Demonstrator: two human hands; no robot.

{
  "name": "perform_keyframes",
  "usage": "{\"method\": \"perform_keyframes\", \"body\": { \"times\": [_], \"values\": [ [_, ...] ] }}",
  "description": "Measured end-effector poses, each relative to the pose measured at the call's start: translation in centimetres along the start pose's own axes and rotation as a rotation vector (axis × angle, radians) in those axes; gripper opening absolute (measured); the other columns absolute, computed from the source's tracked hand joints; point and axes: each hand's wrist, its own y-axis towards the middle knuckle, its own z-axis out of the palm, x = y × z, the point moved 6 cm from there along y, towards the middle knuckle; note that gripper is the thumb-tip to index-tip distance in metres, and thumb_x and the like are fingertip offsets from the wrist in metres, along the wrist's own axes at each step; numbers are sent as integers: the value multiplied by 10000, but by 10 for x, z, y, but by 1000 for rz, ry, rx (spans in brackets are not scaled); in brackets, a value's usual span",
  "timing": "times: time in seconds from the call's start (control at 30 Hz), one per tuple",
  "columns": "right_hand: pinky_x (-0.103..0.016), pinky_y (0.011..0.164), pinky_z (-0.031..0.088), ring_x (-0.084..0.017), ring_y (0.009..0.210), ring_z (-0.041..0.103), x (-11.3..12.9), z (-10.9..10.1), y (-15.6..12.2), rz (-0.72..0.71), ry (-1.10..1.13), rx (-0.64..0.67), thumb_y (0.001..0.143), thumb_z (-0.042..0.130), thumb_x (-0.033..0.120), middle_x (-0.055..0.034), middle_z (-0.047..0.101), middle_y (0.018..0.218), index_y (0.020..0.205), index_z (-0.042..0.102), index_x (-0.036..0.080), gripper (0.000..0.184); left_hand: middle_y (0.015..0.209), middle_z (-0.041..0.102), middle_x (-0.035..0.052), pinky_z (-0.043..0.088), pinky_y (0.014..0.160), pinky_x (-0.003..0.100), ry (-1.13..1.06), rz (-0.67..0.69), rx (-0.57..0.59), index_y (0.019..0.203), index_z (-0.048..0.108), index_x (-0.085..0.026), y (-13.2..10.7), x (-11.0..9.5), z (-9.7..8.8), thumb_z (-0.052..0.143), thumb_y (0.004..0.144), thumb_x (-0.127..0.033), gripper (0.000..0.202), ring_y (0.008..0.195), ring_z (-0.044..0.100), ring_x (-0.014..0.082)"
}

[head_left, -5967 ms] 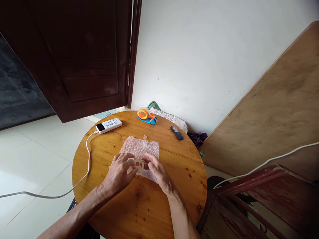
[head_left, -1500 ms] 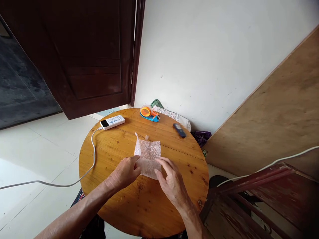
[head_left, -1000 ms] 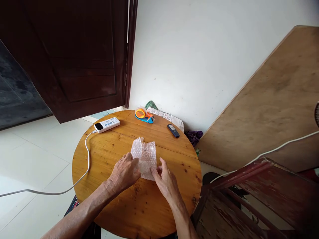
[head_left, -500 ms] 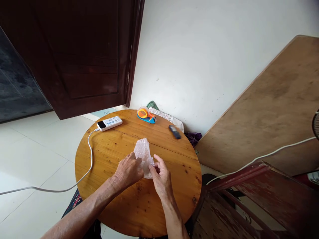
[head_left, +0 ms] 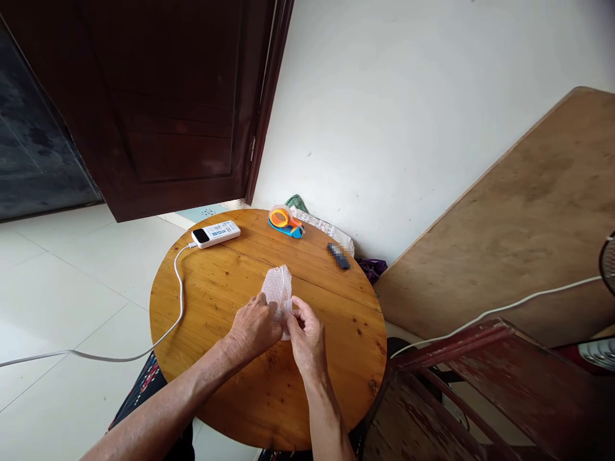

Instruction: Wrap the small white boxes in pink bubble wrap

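A folded piece of clear bubble wrap (head_left: 278, 289) sits near the middle of the round wooden table (head_left: 216, 358). My left hand (head_left: 254, 328) pinches its near left edge. My right hand (head_left: 306, 333) pinches its near right edge, close against the left hand. Both hands have the fingers closed on the wrap. What lies inside the wrap is hidden.
A white device (head_left: 216, 234) with a white cable (head_left: 177, 294) lies at the table's far left. An orange and blue tape dispenser (head_left: 284, 221) and a small dark object (head_left: 339, 255) sit at the far edge. A dark door, a leaning board and a red wooden frame (head_left: 480, 378) surround the table.
A small card-like item seen in my hands on the flat bubble wrap is now out of sight. The wrap has been folded inward from both sides into a narrow bundle.
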Motion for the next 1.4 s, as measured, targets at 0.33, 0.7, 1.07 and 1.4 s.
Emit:
{"method": "perform_keyframes", "body": {
  "times": [0.33,0.7,1.07,1.4],
  "values": [
    [-317,710,574,-220,845,695,11,5,-6,-52,12,214,919,471,344,-110,740,1055,1232,655,162,406,1002,643,117,496,807,306,-223,8,-21,1117,625,-126,-4,6,-2,516,852,-195,295,931,648,229],
    [-291,765,540,-155,751,649,34,12,-5,-293,-303,441,769,476,55,-46,716,1120,1445,466,257,706,726,569,-34,437,655,243,-675,-86,-106,1316,537,-100,0,27,14,619,779,-242,561,680,559,134],
    [-329,874,543,-187,925,676,7,-7,7,-292,-183,146,896,451,211,-79,730,1036,1361,519,180,471,827,577,-7,448,701,246,-466,-49,-126,1403,493,-182,0,23,17,570,753,-129,657,717,566,143],
    [-334,765,565,-194,816,666,-7,-17,30,-159,-141,67,842,545,285,-93,730,1056,1209,632,177,393,1031,620,76,486,818,286,-261,-41,-41,1203,655,-231,-4,11,10,535,817,-173,408,909,652,211]
  ]
}}
